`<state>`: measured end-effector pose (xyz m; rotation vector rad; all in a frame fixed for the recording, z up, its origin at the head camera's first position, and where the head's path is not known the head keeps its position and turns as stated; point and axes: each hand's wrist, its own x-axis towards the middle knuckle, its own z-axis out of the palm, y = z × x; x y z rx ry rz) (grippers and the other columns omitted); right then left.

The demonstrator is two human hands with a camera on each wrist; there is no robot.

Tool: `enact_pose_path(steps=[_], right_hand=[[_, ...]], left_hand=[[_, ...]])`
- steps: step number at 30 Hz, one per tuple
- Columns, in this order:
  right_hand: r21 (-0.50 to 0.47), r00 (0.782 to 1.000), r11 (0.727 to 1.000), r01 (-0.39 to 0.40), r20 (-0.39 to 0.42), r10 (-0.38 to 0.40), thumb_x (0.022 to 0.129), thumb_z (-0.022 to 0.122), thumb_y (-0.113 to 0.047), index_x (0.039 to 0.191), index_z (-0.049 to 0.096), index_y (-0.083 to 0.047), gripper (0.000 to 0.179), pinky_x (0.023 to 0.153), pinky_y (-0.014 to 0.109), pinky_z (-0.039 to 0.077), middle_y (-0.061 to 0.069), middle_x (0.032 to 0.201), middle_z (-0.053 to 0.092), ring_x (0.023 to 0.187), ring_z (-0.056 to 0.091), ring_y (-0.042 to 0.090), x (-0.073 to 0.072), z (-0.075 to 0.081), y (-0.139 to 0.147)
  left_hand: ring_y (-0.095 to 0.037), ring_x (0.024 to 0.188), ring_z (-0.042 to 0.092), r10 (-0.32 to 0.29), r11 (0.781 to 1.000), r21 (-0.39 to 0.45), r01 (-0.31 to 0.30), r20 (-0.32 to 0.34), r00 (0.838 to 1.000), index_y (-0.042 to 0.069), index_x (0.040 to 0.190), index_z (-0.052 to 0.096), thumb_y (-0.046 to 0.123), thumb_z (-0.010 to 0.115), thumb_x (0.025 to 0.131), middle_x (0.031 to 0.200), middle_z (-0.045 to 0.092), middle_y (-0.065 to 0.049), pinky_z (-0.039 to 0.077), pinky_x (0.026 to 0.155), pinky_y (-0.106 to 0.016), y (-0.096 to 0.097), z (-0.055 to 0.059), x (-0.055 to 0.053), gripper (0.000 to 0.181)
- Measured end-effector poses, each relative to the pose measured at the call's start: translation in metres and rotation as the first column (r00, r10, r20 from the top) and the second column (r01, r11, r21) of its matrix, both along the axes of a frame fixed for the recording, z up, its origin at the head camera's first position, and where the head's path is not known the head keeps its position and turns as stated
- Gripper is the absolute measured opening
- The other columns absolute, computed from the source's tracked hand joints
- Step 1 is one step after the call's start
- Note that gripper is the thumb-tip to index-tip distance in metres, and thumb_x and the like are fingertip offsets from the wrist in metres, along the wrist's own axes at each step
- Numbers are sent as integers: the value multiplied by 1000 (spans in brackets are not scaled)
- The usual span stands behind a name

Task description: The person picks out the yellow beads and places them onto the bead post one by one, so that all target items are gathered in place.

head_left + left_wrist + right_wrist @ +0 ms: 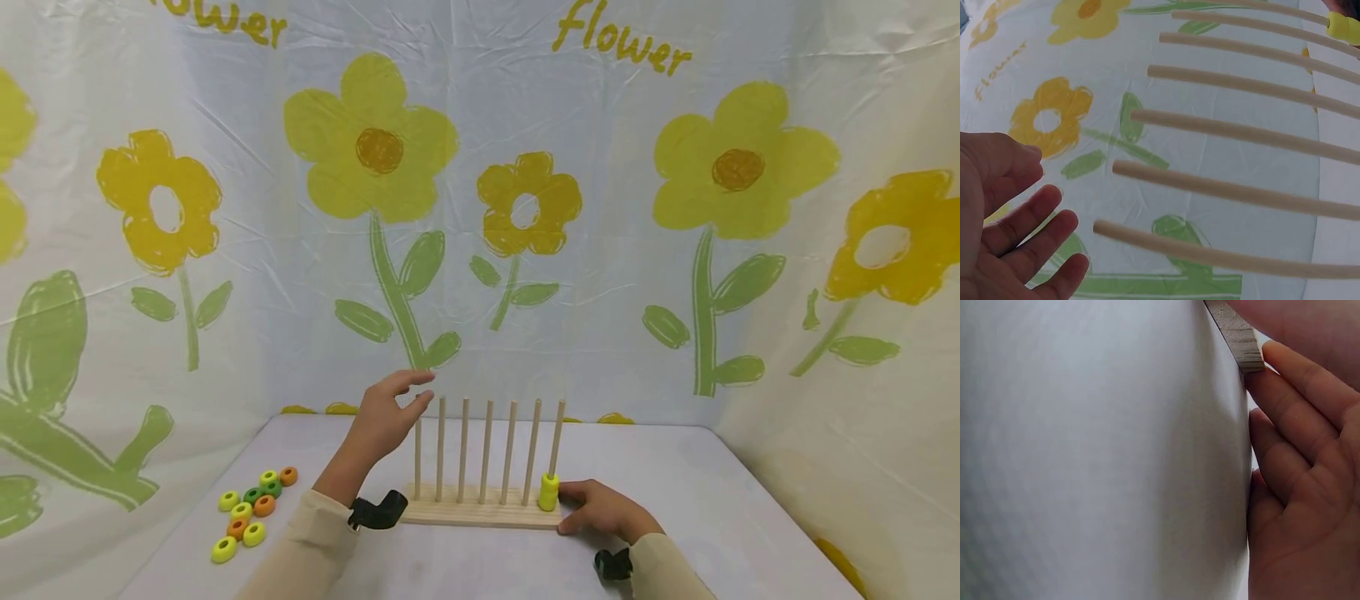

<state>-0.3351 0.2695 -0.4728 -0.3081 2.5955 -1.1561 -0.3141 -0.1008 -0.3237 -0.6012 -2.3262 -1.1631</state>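
Observation:
A wooden peg board [480,515] with a row of upright pegs stands on the table. Yellow beads [549,493] are stacked at the foot of its rightmost peg. My left hand [384,417] is raised beside the top of the leftmost peg [1210,255], fingers and thumb apart, with nothing visible between them. At the board's right end, my right hand [600,510] grips the base, thumb at the front corner and fingers towards the back. In the right wrist view, fingertips touch the end of the board [1244,347].
Several loose yellow, green and orange beads [240,512] lie on the left of the white table [465,567]. A flower-printed cloth [600,333] hangs behind the table and along both sides.

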Motion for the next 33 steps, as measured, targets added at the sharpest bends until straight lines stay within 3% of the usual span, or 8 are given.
enact_pose_path(steps=[12,21,33], right_hand=[[3,1000,1000,11,-3,-11,68,86,-21,133,59,-5,72,110,69,21,18,142,52,137,37,44,1,0,-1],[4,1000,1000,2,-10,-2,68,85,-20,133,59,-4,72,110,68,22,19,142,51,137,37,45,1,0,0],[-1,1000,1000,-9,-13,9,68,86,-21,133,59,-5,73,110,68,22,19,142,51,137,37,44,-1,-2,1]], left_hand=[[-32,118,58,66,998,-8,-65,61,996,18,126,64,27,64,94,131,62,-4,49,97,-51,-37,-24,5,33],[-29,113,61,104,993,-65,-103,13,994,15,124,66,29,65,94,123,67,-5,50,95,-50,-60,-34,8,33],[-29,108,64,162,980,-115,-161,-5,987,12,121,67,21,66,92,117,68,-7,52,92,-51,-84,-48,15,30]])
